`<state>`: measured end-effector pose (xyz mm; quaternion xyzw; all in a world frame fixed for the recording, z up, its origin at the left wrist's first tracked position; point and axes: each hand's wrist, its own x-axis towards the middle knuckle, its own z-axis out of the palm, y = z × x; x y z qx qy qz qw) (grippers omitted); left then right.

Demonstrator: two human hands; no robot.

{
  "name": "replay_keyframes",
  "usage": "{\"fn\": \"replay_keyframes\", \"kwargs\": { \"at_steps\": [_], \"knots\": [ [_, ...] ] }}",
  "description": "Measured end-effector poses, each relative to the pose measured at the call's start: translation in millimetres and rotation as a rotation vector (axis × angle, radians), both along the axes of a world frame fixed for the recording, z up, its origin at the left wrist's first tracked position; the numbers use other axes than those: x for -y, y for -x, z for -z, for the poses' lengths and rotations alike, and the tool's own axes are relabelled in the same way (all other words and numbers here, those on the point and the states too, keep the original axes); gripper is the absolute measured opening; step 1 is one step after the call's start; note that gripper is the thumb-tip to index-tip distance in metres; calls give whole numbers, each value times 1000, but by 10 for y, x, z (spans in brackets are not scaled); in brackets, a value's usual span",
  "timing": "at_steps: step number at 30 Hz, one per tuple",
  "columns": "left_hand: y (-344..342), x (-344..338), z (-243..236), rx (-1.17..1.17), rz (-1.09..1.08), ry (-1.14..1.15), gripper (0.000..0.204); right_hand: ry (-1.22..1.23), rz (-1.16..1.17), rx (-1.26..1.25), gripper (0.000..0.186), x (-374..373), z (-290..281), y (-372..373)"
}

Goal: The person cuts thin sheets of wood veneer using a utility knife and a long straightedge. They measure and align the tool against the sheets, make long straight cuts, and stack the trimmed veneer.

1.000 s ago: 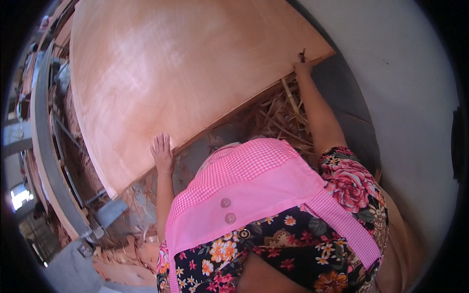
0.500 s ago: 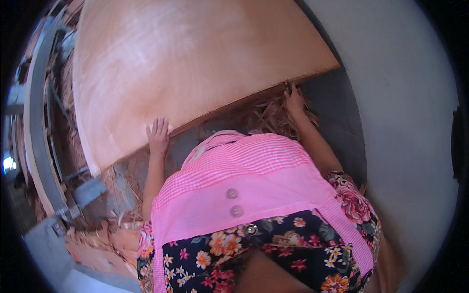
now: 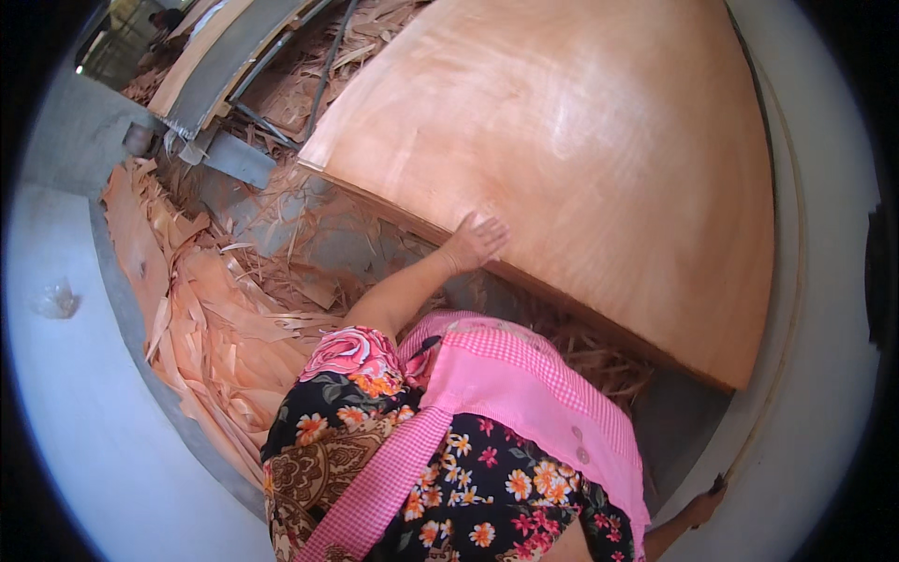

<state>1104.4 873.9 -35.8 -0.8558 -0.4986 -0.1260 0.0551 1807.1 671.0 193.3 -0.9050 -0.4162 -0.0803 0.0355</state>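
Note:
A large pale-brown wood veneer sheet lies flat on top of a stack, whose layered near edge runs down to the right. My left hand rests open on the sheet beside that edge, palm down. Far to the lower right, beyond the stack's corner, my right hand is closed. A small dark object sticks out of it; I cannot make out its kind. A long thin pale strip curves along the wall and ends close to this hand; whether the fingers hold it is unclear.
Torn veneer scraps heap on the floor at left, with more shavings under the stack's edge. A long frame with a grey band stands at the upper left. White wall surfaces bound the right side.
My view has turned left. My right hand has left the stack's near edge and swung down to the right. My left hand still lies on the sheet. The long pale strip now shows.

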Motion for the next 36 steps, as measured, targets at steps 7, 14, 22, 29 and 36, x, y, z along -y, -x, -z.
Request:
{"fn": "replay_keyframes", "kwargs": {
  "at_steps": [7, 14, 22, 29, 36],
  "knots": [
    [-395, 66, -221, 216, -1, 176, 59, -148, -275, -237, 31, -243, 749, 787],
    [850, 1033, -338, 424, 18, 209, 26, -507, -223, -1254, 26, -1300, 1730, 3289],
    [2296, 2375, -381, 506, -494, 438, 31, -370, -480, -1769, 18, -2738, 1055, 6700],
    [3114, 2895, -230, 482, -1031, 517, 18, -87, -589, -1934, 13, -3085, 1251, 8844],
    [4152, 4287, 341, 731, -1669, 819, 24, 157, -609, -2050, 9, -2948, 1202, 11097]
  ]
}}
